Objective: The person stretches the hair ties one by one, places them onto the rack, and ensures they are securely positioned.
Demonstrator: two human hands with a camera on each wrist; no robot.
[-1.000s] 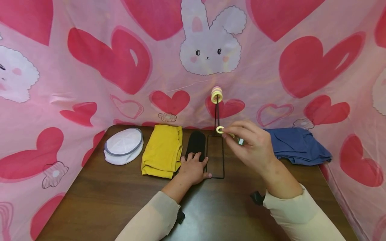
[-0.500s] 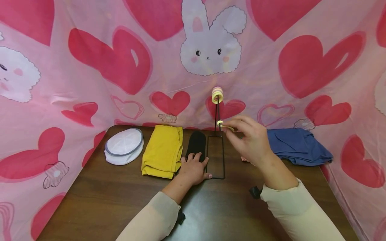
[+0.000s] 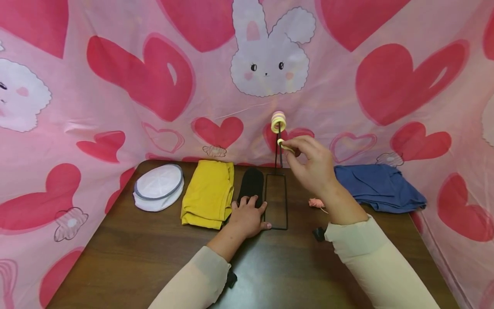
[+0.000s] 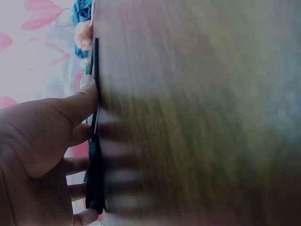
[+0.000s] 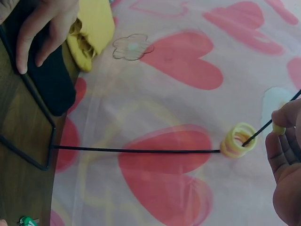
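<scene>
A black wire stand has its rectangular base (image 3: 286, 201) on the table and a rod (image 5: 183, 151) rising to an arm. Several yellow and pink hair ties (image 3: 278, 122) sit bunched at the arm's back end. Between thumb and fingers, my right hand (image 3: 313, 165) pinches another yellow hair tie (image 3: 287, 148), which is around the arm, apart from the bunch. My left hand (image 3: 247, 218) lies with fingers spread on a black sock-like cloth (image 3: 251, 182), thumb at the stand's base. In the left wrist view, the left hand (image 4: 42, 141) shows from its palm side.
Left of the black cloth lie a folded yellow garment (image 3: 208, 193) and a white cap-like item with a grey rim (image 3: 159, 184). A small pink hair accessory (image 3: 316, 202) and a folded blue garment (image 3: 380, 186) lie to the right. A pink curtain (image 3: 216, 98) stands behind the table.
My right hand has moved up and away from me, carrying the yellow hair tie from the arm's front tip along the arm. The pink accessory is now uncovered. My left hand stays put.
</scene>
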